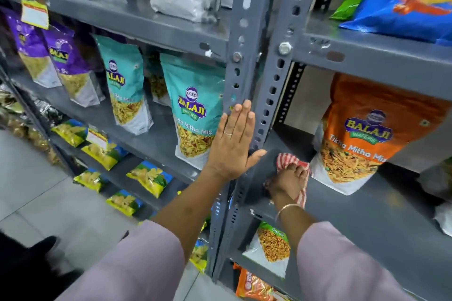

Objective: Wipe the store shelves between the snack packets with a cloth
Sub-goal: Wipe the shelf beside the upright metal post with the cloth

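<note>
- Head view: left hand (233,139) spread flat against grey upright post (244,61).
- Right hand (286,182) clutching striped cloth (285,160), pressed on grey shelf (367,215) just beside orange snack packet (359,137).

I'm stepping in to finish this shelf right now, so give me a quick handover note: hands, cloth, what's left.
Left hand: open, flat against the grey upright post.
Right hand: pressing the red-and-white striped cloth on the grey shelf, just left of the orange Tikha Mitha Mix packet.
Done: cannot tell how much is wiped.
Left: the shelf around the orange packet and the other shelves.
</note>
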Available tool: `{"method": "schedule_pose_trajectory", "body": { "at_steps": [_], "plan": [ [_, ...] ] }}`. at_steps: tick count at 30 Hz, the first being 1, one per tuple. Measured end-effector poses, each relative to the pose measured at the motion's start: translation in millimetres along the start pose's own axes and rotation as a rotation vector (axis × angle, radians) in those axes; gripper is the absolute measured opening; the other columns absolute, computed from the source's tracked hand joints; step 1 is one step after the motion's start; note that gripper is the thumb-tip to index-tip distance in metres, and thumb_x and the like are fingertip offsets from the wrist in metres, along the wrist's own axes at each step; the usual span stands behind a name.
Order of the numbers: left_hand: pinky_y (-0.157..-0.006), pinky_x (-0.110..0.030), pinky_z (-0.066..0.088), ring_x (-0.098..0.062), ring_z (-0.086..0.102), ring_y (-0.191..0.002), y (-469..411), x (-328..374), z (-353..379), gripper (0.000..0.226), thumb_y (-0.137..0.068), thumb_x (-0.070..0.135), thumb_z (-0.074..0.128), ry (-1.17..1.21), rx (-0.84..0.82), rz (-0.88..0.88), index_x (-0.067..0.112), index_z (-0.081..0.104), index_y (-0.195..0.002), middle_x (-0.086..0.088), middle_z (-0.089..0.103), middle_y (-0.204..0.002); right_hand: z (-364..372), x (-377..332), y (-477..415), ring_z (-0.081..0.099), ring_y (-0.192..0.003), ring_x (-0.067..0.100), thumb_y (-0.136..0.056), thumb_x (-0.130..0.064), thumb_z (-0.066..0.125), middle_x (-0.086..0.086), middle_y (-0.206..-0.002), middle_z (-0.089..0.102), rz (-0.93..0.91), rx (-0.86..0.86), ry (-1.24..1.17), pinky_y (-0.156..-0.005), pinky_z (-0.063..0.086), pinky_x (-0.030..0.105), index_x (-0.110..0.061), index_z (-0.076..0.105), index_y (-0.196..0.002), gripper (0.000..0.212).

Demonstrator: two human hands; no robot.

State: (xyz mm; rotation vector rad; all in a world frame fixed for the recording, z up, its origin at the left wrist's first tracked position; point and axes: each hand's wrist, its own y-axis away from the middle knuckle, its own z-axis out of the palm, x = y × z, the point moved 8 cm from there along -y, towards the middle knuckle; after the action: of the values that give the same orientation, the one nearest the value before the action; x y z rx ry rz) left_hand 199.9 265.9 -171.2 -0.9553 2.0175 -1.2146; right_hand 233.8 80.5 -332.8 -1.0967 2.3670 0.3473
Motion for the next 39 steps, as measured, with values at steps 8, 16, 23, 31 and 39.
{"method": "schedule_pose_trajectory", "body": {
  "at_steps": [8, 16, 23, 31, 39],
  "plan": [
    [-0.116, -0.036, -0.009, -0.021, -0.022, -0.141, -0.3, -1.4, 1.2, 0.077, -0.095, 0.056, 0.004, 0.003, -0.014, 0.027, 0.005, -0.026, -0.143, -0.008, -0.034, -0.150, 20.9, -28.6, -70.8, 0.005, -0.146, 0.040, -0.096, -0.016, 0.044, 0.028, -0.157, 0.009, -0.115, -0.091, 0.019, -0.119, 0.001, 0.046, 0.009, 0.018, -0.147, 0.062],
    [-0.117, -0.037, -0.005, -0.022, -0.016, -0.142, 3.2, -1.0, 2.7, 0.076, -0.095, 0.056, 0.005, 0.006, 0.046, 0.038, 0.006, -0.020, -0.146, -0.008, -0.028, -0.153, 15.2, -68.3, -114.9, 0.050, -0.123, 0.034, -0.057, -0.031, 0.075, 0.014, -0.130, 0.055, -0.426, -0.182, 0.236, -0.110, 0.040, 0.043, -0.023, 0.050, -0.121, 0.070],
    [-0.117, -0.036, -0.006, -0.021, -0.017, -0.142, 0.5, -0.2, 0.6, 0.075, -0.095, 0.056, 0.003, -0.005, 0.049, 0.031, 0.007, -0.020, -0.146, -0.007, -0.028, -0.153, 24.0, -68.5, -76.5, 0.057, -0.118, 0.004, -0.103, -0.027, 0.035, 0.000, -0.145, 0.047, -0.672, -0.334, 0.133, -0.106, 0.041, 0.017, -0.019, 0.047, -0.136, 0.036],
    [-0.116, -0.035, -0.008, -0.019, -0.022, -0.140, 0.5, -2.2, 0.4, 0.077, -0.094, 0.058, 0.006, -0.032, -0.034, -0.009, 0.008, -0.025, -0.144, -0.005, -0.034, -0.150, 17.3, -24.7, 14.8, 0.026, -0.144, 0.015, -0.096, -0.011, 0.048, -0.005, -0.154, 0.032, -0.730, -0.614, 0.052, -0.120, 0.017, 0.028, -0.024, 0.037, -0.146, 0.052],
    [-0.115, -0.035, -0.012, -0.020, -0.026, -0.139, 0.5, -1.6, -2.6, 0.074, -0.096, 0.055, 0.005, -0.049, -0.143, -0.041, 0.009, -0.029, -0.142, -0.006, -0.033, -0.151, -18.7, 3.7, 59.3, 0.065, -0.080, -0.012, -0.086, 0.002, 0.057, 0.014, -0.115, 0.068, -0.659, -1.263, 0.299, -0.079, 0.048, 0.011, 0.009, 0.049, -0.129, 0.044]
  ]
}}
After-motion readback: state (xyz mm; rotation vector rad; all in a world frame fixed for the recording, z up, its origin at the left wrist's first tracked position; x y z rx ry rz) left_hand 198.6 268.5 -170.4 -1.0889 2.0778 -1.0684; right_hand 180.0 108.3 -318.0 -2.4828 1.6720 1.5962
